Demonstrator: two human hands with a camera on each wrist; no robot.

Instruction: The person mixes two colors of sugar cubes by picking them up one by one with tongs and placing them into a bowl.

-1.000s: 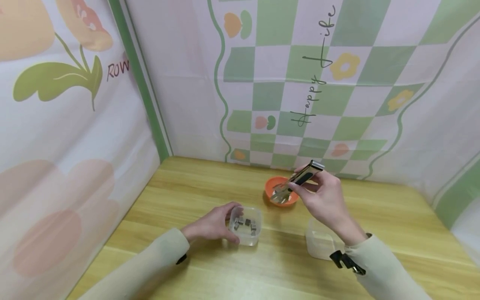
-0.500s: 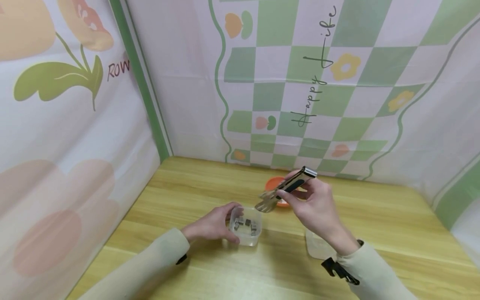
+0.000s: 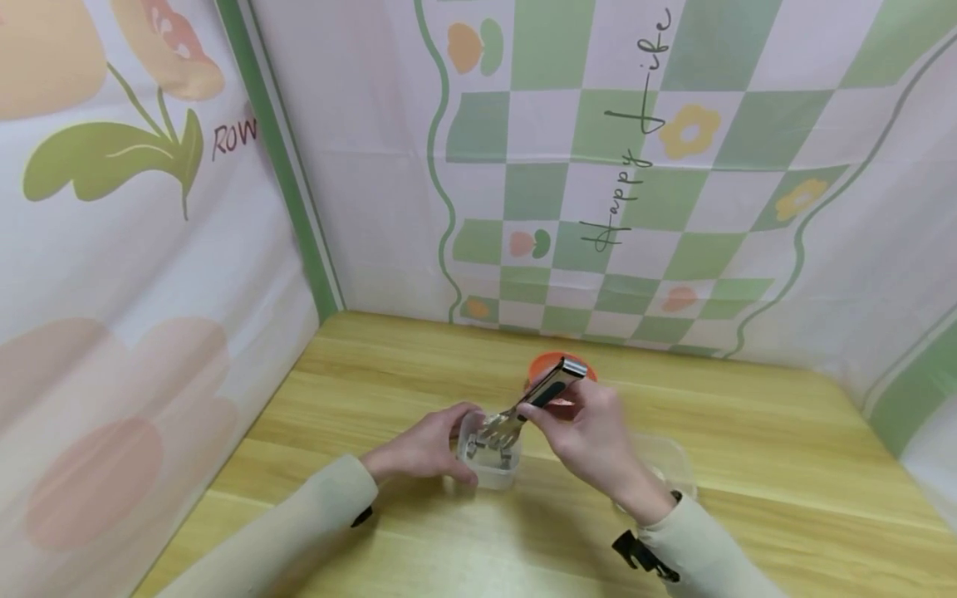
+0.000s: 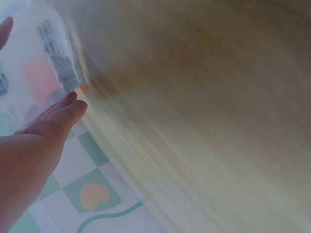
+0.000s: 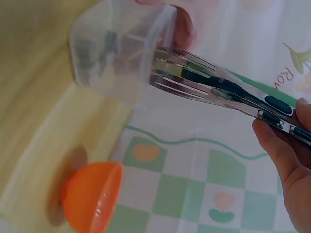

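My left hand (image 3: 422, 444) holds a small clear plastic container (image 3: 497, 477) from its left side, thumb in front and fingers behind. Several small silvery-grey cubes (image 3: 506, 459) lie inside it. Pinched in my right hand (image 3: 591, 432) are metal serving tongs (image 3: 553, 390) with black grip pads. Their slotted tips point down into the container's mouth. In the right wrist view the tongs (image 5: 218, 87) have their tips at the rim of the container (image 5: 112, 58); whether something sits between the tips cannot be told.
An orange bowl (image 3: 546, 363) stands behind my right hand, partly hidden by it. Another clear plastic container (image 3: 676, 461) is on the wooden table (image 3: 404, 365) at the right, partly behind my right wrist. Printed cloth (image 3: 389, 208) hangs along the back and left.
My right hand has brought the tongs from over the orange bowl leftward and down to the clear container. My left hand stays in place on the container.
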